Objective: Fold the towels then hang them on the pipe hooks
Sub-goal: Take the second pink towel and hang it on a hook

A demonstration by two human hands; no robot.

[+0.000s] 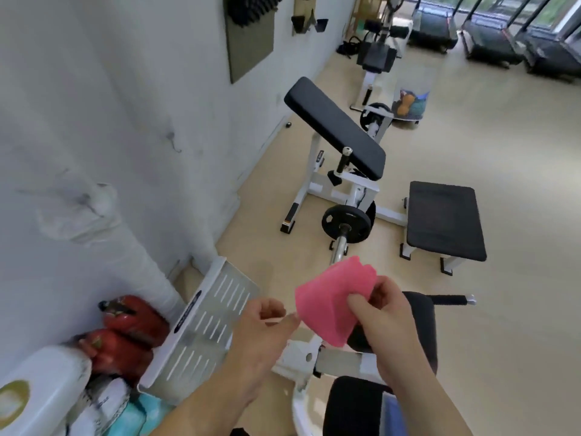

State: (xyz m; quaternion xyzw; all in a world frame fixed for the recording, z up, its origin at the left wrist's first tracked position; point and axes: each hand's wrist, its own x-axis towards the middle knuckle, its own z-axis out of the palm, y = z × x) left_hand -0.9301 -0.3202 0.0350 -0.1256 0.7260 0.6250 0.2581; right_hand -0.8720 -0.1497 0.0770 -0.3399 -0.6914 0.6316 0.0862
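A pink towel, folded into a small thick bundle, is held in the air in front of me. My right hand grips its right side with thumb and curled fingers. My left hand hovers just left of the towel with loosely curled fingers; its fingertips reach the towel's left edge, and whether they touch is unclear. A white wrapped pipe runs down the wall at the left. No hooks are plainly visible. A turquoise cloth lies at the bottom left.
Below my hands stands a white gym machine with a slotted footplate and black pads. Ahead are a preacher curl bench with a weight plate, and a flat black bench. Red fire extinguishers sit by the wall.
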